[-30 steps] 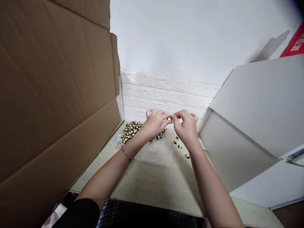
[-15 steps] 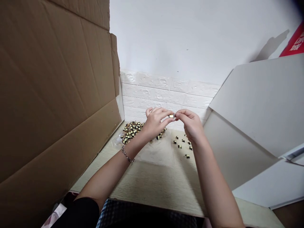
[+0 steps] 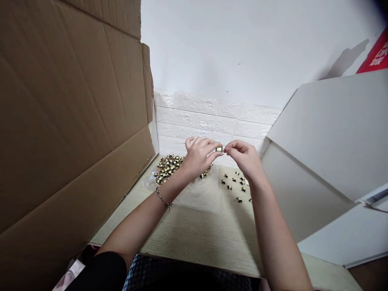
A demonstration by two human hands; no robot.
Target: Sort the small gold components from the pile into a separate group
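Between the thumb and fingertips of my left hand [image 3: 198,157] is a small transformer [image 3: 218,149], black with a yellow-wrapped middle. It is held above the table, in front of the brick-patterned wall. My right hand [image 3: 244,158] is closed in a pinch at the right end of the transformer; whatever its fingertips grip is too small to make out. A pile of similar transformers [image 3: 169,165] lies on a clear plastic bag [image 3: 198,198] behind my left forearm, partly hidden by it. Several more loose transformers [image 3: 229,187] are spread on the table below my right hand.
A tall cardboard sheet [image 3: 75,121] stands along the left side. White panels [image 3: 327,133] close off the right side, with a red item [image 3: 376,54] on top. The pale table [image 3: 194,238] has its front edge close to my body.
My right hand has shifted slightly to the right, and a small gap shows beside the transformer. More of the loose transformers show by my right wrist. My left hand has barely moved.
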